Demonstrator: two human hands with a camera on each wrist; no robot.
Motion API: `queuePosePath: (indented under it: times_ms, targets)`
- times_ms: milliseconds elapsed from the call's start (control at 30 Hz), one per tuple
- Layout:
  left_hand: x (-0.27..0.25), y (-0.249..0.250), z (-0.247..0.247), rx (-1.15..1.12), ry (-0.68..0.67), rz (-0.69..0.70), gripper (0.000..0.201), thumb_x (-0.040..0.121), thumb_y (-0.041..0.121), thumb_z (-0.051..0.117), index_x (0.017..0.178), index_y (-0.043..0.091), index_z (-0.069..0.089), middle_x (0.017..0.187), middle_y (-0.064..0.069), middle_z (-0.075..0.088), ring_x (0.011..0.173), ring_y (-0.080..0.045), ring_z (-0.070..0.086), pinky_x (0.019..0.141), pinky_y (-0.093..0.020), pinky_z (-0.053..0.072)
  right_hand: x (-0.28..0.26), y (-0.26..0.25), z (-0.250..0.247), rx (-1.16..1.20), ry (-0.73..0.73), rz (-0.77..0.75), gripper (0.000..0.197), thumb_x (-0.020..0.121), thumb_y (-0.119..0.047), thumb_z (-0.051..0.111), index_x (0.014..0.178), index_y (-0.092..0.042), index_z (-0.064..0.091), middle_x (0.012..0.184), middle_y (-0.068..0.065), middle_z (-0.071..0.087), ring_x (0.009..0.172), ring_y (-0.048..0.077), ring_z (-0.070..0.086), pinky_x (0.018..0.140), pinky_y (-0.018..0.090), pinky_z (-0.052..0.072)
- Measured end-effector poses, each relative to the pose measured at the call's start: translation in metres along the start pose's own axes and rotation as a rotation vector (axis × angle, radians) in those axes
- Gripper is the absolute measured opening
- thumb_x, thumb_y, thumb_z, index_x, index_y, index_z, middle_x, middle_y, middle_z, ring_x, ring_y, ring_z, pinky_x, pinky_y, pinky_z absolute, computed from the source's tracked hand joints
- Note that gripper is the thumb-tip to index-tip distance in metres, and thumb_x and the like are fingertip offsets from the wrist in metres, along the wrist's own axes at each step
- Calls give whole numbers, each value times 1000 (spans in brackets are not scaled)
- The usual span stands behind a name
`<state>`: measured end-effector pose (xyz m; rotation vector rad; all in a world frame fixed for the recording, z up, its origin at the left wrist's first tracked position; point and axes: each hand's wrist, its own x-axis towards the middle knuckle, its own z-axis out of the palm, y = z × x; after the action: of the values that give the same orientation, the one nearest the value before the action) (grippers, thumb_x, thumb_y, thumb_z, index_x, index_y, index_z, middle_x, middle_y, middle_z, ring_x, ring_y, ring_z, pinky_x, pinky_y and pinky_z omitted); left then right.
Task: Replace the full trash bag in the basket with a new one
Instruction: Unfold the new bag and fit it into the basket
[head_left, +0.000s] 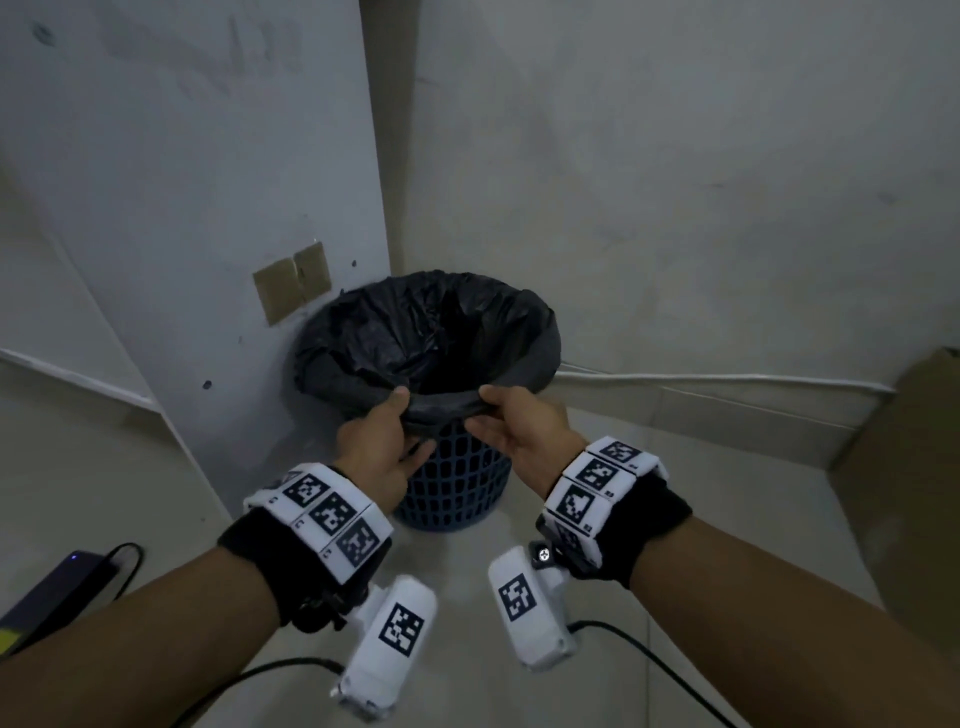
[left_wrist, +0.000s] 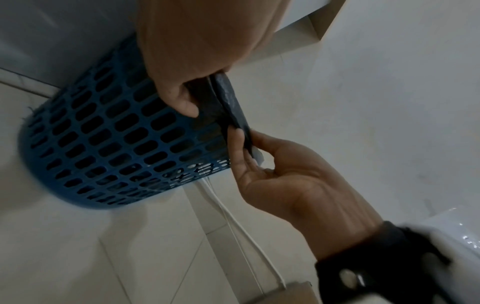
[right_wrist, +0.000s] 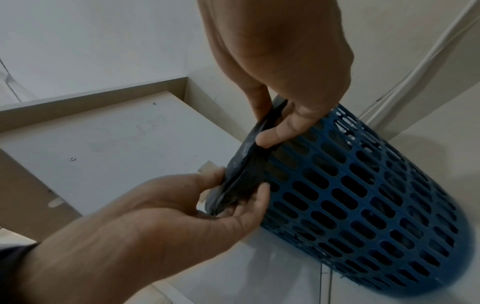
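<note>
Where head view hides fingers, wrists show bag pinched.

Dim, flat indoor light, soft shadows, wide-angle bending at edges, and motion blur in both wrist views.

Head camera looks down on the basket; 2 wrist cameras view its blue lattice close, from opposite sides.
</note>
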<state>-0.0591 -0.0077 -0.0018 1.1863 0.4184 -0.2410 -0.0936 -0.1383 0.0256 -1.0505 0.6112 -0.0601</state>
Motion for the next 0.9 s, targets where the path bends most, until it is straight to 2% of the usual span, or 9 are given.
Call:
queuePosePath:
  times_ms: [100, 167, 300, 433, 500, 567, 633, 700, 900]
  targets:
    - [4, 8, -3, -40, 28, 27, 37, 95, 28, 58, 126, 7, 55, 115, -12, 65, 89, -23, 64, 61, -33, 51, -7, 3, 2, -34, -37, 32, 24, 91, -9, 63, 112, 2, 60, 92, 15, 68, 63, 21, 66, 46, 24, 55]
    - [6, 15, -5, -59, 29, 39, 41, 97, 25, 55, 133, 6, 50, 121, -13, 62, 90, -24, 63, 60, -33, 52, -13, 1, -1, -128, -96, 82, 36, 92, -30, 63, 114, -2, 60, 92, 13, 70, 68, 25, 69, 51, 29, 57]
    - [6, 22, -10, -35, -1, 39, 40, 98, 22, 53, 133, 4, 46, 117, -13, 59, 87, -23, 62, 61, -34, 54, -9, -3, -17, -218, -38, 127, 71, 90, -70, 34, 105, -5, 58, 97, 13, 65, 72, 28, 64, 62, 33, 52]
    - [8, 24, -16, -14, 16, 15, 42, 98, 23, 53, 135, 6, 45, 121, -14, 61, 94, -26, 65, 65, -38, 57, 0, -12, -29, -44, 85, 29, 70, 90, -65, 43, 138, -14, 46, 135, 8, 52, 106, 31, 59, 81, 44, 55]
    - [9, 28, -19, 18, 9, 27, 35, 99, 22, 51, 130, 6, 48, 122, -13, 61, 92, -25, 63, 67, -38, 55, 2, -17, -34, 13, 121, -11, 72, 88, -62, 49, 146, -21, 36, 144, 6, 41, 112, 33, 56, 76, 42, 57]
    - [8, 34, -22, 73, -18, 38, 34, 100, 21, 48, 130, 6, 50, 115, -11, 61, 88, -24, 61, 64, -36, 51, 5, -22, -38, 42, 104, -24, 64, 90, -58, 51, 142, -24, 38, 144, 7, 40, 107, 33, 57, 72, 40, 57]
    - [5, 40, -24, 92, -51, 37, 33, 101, 18, 45, 131, 3, 47, 107, -10, 59, 86, -24, 59, 64, -36, 48, 8, -24, -40, 72, 64, -21, 51, 91, -52, 54, 133, -25, 44, 142, 8, 41, 105, 33, 57, 83, 44, 56]
    - [2, 46, -24, 93, -87, 20, 33, 102, 17, 43, 132, 4, 46, 116, -11, 55, 94, -25, 55, 74, -36, 47, 12, -24, -42, 73, 42, -1, 53, 90, -49, 58, 134, -22, 45, 141, 10, 43, 102, 33, 56, 87, 45, 54]
    - [-1, 41, -25, -24, -94, 38, 46, 102, 29, 43, 141, 4, 42, 132, -12, 54, 112, -27, 55, 89, -38, 48, 15, -24, -39, 59, 31, 9, 25, 94, -31, 59, 113, -15, 53, 105, 11, 58, 82, 23, 57, 69, 35, 53]
